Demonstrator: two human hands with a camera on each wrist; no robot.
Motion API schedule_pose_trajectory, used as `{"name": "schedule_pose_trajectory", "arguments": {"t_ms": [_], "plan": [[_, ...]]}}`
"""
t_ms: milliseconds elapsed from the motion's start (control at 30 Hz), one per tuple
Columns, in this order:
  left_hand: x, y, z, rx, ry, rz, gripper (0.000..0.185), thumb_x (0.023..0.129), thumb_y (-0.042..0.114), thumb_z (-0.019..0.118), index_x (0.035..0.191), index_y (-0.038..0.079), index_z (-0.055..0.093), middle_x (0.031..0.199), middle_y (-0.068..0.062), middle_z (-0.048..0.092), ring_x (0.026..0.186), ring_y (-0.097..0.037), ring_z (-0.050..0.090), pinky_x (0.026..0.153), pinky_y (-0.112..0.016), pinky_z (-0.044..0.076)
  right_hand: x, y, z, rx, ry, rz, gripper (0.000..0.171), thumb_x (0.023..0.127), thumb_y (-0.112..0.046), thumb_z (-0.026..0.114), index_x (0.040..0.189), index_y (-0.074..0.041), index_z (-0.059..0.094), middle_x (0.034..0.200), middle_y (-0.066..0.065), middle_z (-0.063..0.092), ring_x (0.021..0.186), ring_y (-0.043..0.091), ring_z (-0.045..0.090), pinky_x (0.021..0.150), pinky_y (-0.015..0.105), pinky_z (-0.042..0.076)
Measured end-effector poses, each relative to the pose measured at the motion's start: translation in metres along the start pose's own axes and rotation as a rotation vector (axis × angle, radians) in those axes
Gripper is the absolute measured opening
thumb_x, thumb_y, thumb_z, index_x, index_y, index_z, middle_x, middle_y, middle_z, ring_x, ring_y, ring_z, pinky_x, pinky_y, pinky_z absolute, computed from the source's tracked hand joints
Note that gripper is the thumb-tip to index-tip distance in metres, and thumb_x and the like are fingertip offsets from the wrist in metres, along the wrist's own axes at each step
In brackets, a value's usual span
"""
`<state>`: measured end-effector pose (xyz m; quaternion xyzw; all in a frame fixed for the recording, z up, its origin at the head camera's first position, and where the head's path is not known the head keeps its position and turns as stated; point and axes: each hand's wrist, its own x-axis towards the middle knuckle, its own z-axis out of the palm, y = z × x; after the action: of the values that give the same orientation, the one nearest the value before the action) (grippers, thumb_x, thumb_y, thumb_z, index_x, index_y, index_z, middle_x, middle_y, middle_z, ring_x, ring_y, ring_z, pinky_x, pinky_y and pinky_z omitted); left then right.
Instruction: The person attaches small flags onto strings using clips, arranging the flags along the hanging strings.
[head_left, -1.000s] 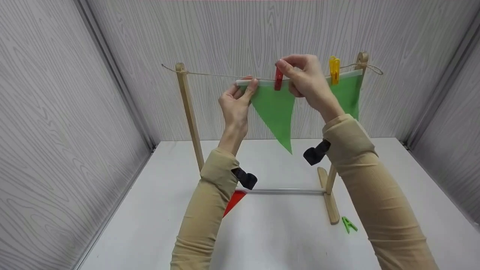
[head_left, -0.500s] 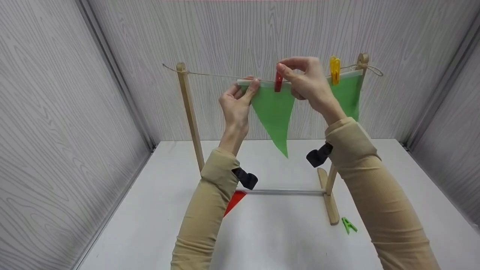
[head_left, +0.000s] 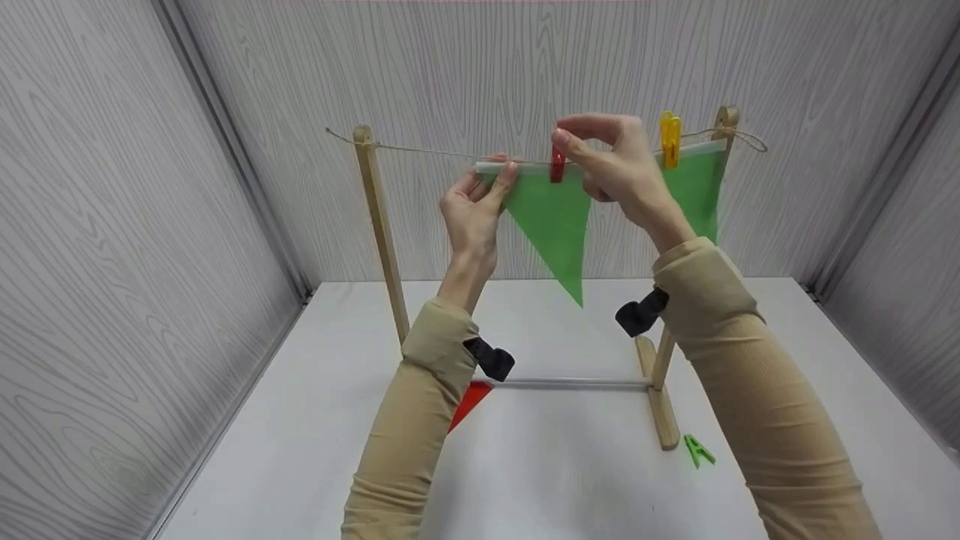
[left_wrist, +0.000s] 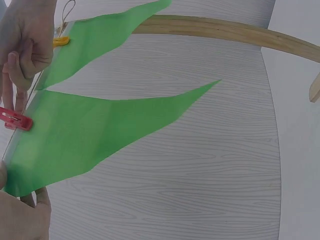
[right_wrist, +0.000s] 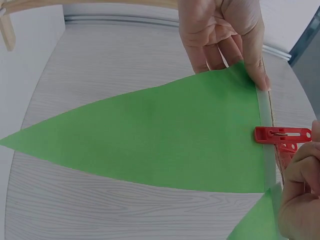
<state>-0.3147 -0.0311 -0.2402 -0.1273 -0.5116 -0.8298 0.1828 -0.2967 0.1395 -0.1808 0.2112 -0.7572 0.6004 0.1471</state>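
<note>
A string (head_left: 420, 150) runs between two wooden posts (head_left: 379, 225). From it hangs a green triangular flag (head_left: 555, 225), whose white top band carries a red clothespin (head_left: 556, 163). My right hand (head_left: 564, 136) pinches the top of that clothespin between thumb and forefinger. My left hand (head_left: 504, 171) pinches the flag's left top corner against the string. In the right wrist view the red clothespin (right_wrist: 282, 135) sits across the band of the green flag (right_wrist: 165, 140), and the left hand (right_wrist: 225, 35) holds its corner. In the left wrist view the red clothespin (left_wrist: 15, 120) shows at the flag's edge.
A second green flag (head_left: 694, 187) hangs at the right under a yellow clothespin (head_left: 669, 139). On the white table (head_left: 562, 465) lie a green clothespin (head_left: 697, 450), a red flag (head_left: 469, 401) partly under my left sleeve, and its white band (head_left: 570, 382). Grey walls enclose three sides.
The red clothespin and my right hand have come down slightly onto the string and band. The flag's tip swung a little. My left hand has stayed put.
</note>
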Motion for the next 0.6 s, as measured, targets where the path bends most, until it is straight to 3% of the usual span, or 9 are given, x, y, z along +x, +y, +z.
{"name": "schedule_pose_trajectory", "arguments": {"t_ms": [233,467,600], "plan": [[0.000,-0.001,-0.002,-0.004,0.008,-0.011,0.033,0.092,0.006,0.071,0.122,-0.008,0.065,0.124,-0.026,0.069,0.119,-0.030,0.068,0.097,-0.028,0.058,-0.001,0.000,-0.001,0.009,0.005,0.004,0.040,0.098,-0.027,0.066,0.131,-0.003,0.064,0.123,0.012,0.064,0.039,0.005,0.030,0.038,0.020,0.026],[-0.001,-0.003,-0.007,0.017,-0.009,-0.005,0.036,0.093,0.006,0.071,0.126,-0.006,0.064,0.126,-0.025,0.068,0.118,-0.030,0.069,0.097,-0.028,0.058,-0.002,0.002,-0.002,0.011,0.016,0.006,0.040,0.098,-0.027,0.066,0.131,-0.004,0.064,0.116,0.006,0.065,0.040,0.004,0.031,0.039,0.020,0.027],[-0.003,-0.006,-0.012,0.032,-0.021,-0.026,0.049,0.093,0.005,0.070,0.137,-0.009,0.054,0.132,-0.027,0.064,0.122,-0.032,0.066,0.098,-0.028,0.058,-0.002,0.002,-0.003,0.032,0.019,0.019,0.044,0.097,-0.028,0.068,0.133,-0.004,0.062,0.115,0.005,0.064,0.040,0.004,0.031,0.039,0.019,0.026]]}}
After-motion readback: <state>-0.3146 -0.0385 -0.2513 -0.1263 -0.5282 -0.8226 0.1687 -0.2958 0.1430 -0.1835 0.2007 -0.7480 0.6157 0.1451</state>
